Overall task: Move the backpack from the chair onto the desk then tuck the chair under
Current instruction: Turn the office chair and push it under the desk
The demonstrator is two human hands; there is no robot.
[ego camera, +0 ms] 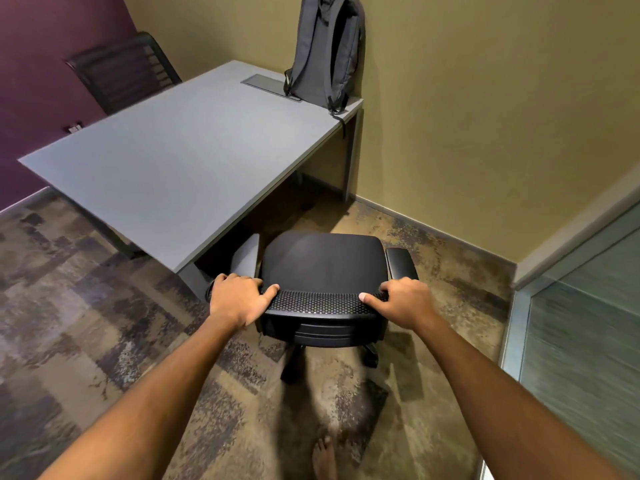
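A grey backpack (pixel 327 50) stands upright at the far right corner of the grey desk (pixel 173 157), leaning against the yellow wall, one strap hanging over the desk edge. A black office chair (pixel 323 261) stands on the carpet just off the desk's near right corner, its seat empty and its front facing the desk. My left hand (pixel 239 297) grips the left end of the chair's mesh backrest top, and my right hand (pixel 403 301) grips the right end. The chair's left armrest is beside the desk edge.
A second dark chair (pixel 121 74) stands behind the desk against the purple wall. A cable hatch (pixel 266 84) is set into the desktop near the backpack. A glass partition (pixel 581 327) closes off the right side. My bare foot (pixel 323 457) is on the patterned carpet.
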